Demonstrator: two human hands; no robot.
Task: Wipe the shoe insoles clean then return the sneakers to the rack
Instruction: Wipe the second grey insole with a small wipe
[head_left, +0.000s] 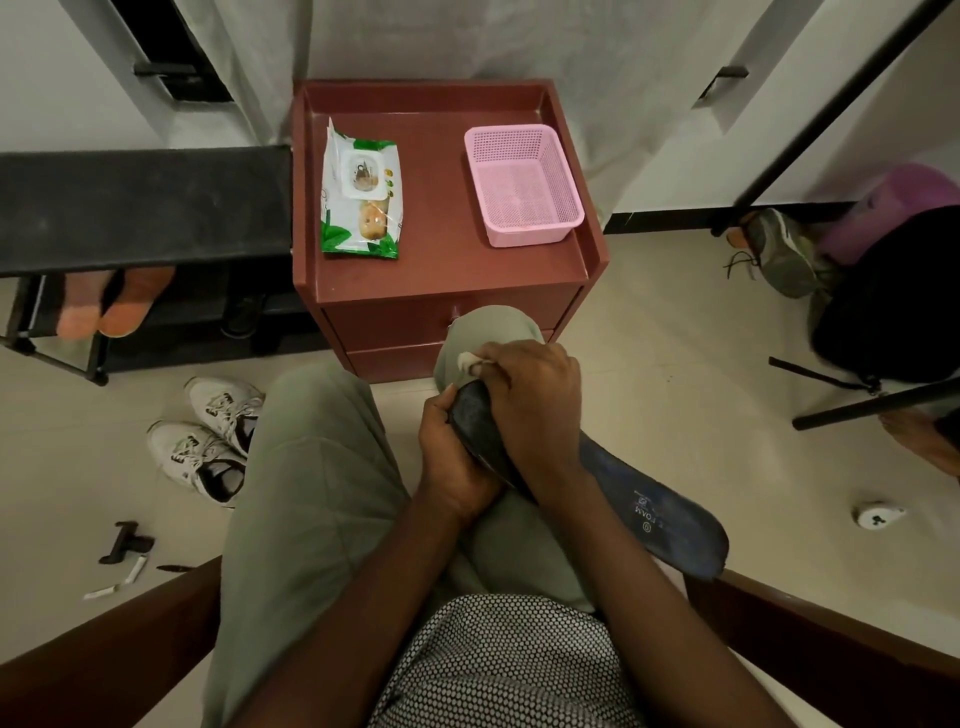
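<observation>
- Two hands work over the right knee of a seated person, both forearms reaching forward from the bottom of the view.
- The left hand (451, 457) curls its fingers around the front end of a dark insole (623, 488), gripping it from the left side.
- The right hand (530, 410) lies on top of the same end, its fingers pinching a small white wipe (467, 360) against the insole tip.
- The insole slants back to the right, its heel end hanging past the thigh, over a wooden chair arm (831, 623).
- A pair of white sneakers (208, 441) sits on the floor left of the left leg, just below the black shoe rack (140, 208).
- A red bedside cabinet (441, 280) stands directly ahead, close to the knees; on its raised-edge top a wipes pack (360, 192) lies left and a pink basket (524, 184) right, well apart.
- Open floor lies to the right of the cabinet.
</observation>
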